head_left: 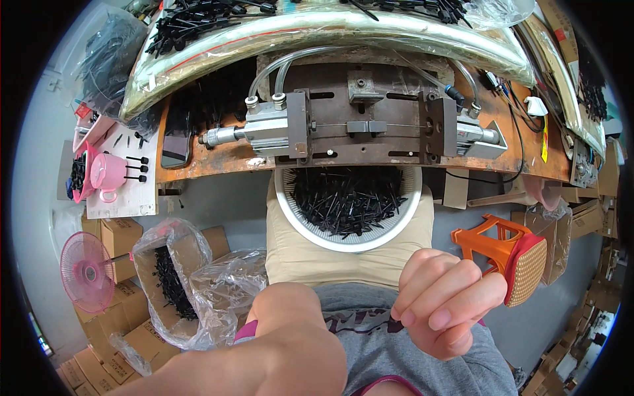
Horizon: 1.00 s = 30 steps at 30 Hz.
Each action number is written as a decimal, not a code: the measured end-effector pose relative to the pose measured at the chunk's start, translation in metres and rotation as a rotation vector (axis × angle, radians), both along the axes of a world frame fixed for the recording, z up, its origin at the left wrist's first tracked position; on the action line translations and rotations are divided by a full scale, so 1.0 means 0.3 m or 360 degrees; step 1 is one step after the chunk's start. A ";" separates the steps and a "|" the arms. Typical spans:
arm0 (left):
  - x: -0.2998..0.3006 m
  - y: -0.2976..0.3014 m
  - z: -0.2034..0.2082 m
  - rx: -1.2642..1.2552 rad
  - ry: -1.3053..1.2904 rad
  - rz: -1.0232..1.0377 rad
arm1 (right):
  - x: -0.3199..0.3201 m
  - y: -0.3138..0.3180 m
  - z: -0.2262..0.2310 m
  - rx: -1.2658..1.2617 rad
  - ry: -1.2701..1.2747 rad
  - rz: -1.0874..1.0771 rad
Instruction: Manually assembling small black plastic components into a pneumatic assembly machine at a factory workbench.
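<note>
My right hand [450, 300] is raised in front of my grey shirt, fingers curled in toward the palm. Whatever may lie inside it is hidden. My left hand [287, 307] is bent close to my body at the lower middle, with its fingers out of sight behind the wrist and forearm. On my lap rests a white basket [282, 210] holding many thin black plastic parts [349, 198]. Beyond it a metal fixture [360, 148] stands on the bench. A small centre block [366, 126] lies between two pneumatic cylinders [267, 129], and neither hand touches it.
More black parts [198, 26] lie on a plastic-covered shelf above the wooden bench [218, 158]. At left are a pink cup [109, 173], a pink fan [87, 272] and a plastic-lined carton [142, 257]. An orange stool [489, 231] stands at right.
</note>
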<state>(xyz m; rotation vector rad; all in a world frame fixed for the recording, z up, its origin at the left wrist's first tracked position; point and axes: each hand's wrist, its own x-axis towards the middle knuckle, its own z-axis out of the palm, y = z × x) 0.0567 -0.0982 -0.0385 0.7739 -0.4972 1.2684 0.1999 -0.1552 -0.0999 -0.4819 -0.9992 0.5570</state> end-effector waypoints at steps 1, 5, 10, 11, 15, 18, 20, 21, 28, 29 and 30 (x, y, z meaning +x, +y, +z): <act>0.003 0.001 -0.005 0.0005 0.0004 -0.0011 | 0.003 0.000 -0.005 0.0007 -0.0005 -0.0010; 0.010 0.016 -0.011 0.0003 0.0040 -0.0081 | 0.010 -0.004 0.019 -0.0096 -0.0125 -0.0029; 0.038 0.010 -0.057 0.0055 0.0118 -0.0258 | 0.010 0.001 0.007 -0.0006 -0.0022 0.0031; 0.048 0.007 -0.066 0.0069 0.0131 -0.0298 | 0.008 0.001 0.004 0.0004 -0.0016 0.0019; 0.061 -0.001 -0.079 0.0110 0.0161 -0.0373 | 0.003 0.003 -0.008 0.0041 -0.0020 0.0037; 0.058 0.004 -0.071 0.0135 0.0143 -0.0399 | 0.009 -0.001 -0.001 0.0008 -0.0018 0.0045; 0.058 -0.002 -0.064 0.0142 0.0135 -0.0398 | 0.006 0.000 0.000 -0.0002 -0.0011 0.0046; 0.060 0.002 -0.062 0.0145 0.0135 -0.0401 | 0.009 0.002 -0.005 0.0004 -0.0007 0.0040; 0.025 0.040 -0.008 0.0211 0.0245 -0.0338 | 0.031 -0.013 -0.004 -0.0081 -0.0082 0.0086; 0.015 0.045 -0.004 0.0222 0.0272 -0.0322 | 0.039 -0.010 -0.009 -0.0064 -0.0101 0.0045; 0.003 0.052 0.000 0.0232 0.0309 -0.0299 | 0.050 -0.005 -0.016 -0.0047 -0.0120 0.0000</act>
